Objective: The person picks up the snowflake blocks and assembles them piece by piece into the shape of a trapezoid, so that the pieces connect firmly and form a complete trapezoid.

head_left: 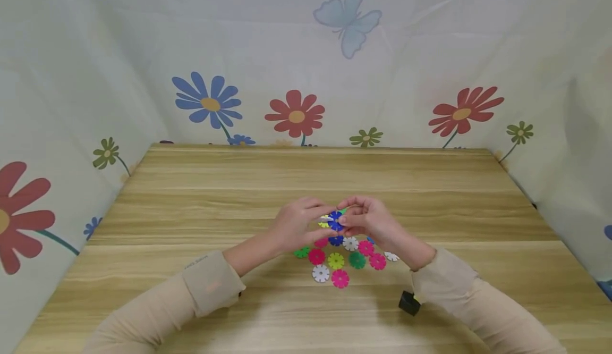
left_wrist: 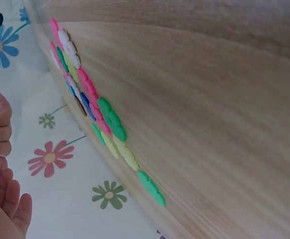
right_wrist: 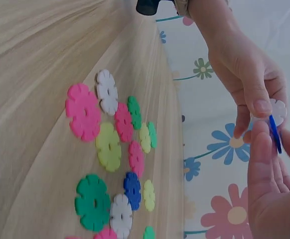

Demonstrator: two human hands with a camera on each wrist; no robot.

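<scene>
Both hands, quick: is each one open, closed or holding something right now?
Left hand: closed, apparently holding the white disc.
Right hand: closed, pinching the blue disc.

Smooth plastic discs (right_wrist: 85, 201), matt cloth sleeves (head_left: 158, 295), wood-grained tabletop (head_left: 306, 173), creased, perhaps fabric backdrop (head_left: 268, 35)

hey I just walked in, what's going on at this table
A person is handling small notched discs. Their left hand pinches a white disc and their right hand a blue disc, brought together above the wooden table. Whether they're slotted together is hard to tell. More discs, including pink, green, yellow and white, lie on the table below.
</scene>
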